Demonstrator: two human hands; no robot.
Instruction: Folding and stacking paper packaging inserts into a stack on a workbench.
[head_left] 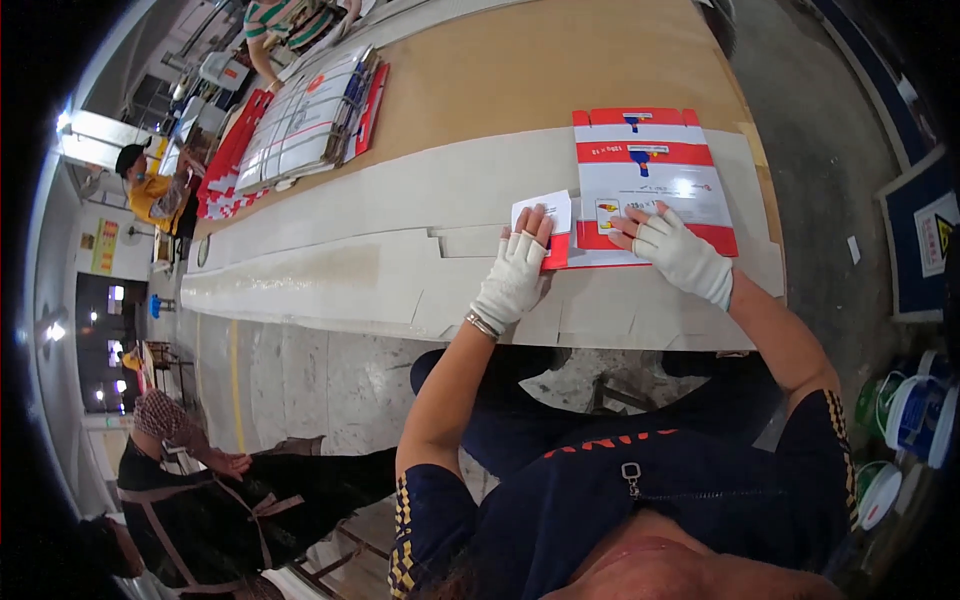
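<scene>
A flattened red and white printed carton (690, 188) lies on the table near its right end. On its left side a small white and red flap (560, 206) sticks out. My left hand (513, 277), in a white fingerless glove, rests on that flap with its fingers stretched out. My right hand (682, 256), gloved alike, lies flat on the lower part of the carton, its fingertips spread on the printed panel. Neither hand grips anything. The fingers hide part of the flap and the print.
Grey cardboard sheets (320, 285) cover the near tabletop, with brown board (480, 75) beyond. A strapped bundle of flat cartons (305, 125) stands at the far left. One person (220, 500) is at lower left; others work farther back. Buckets (915, 415) stand at the right.
</scene>
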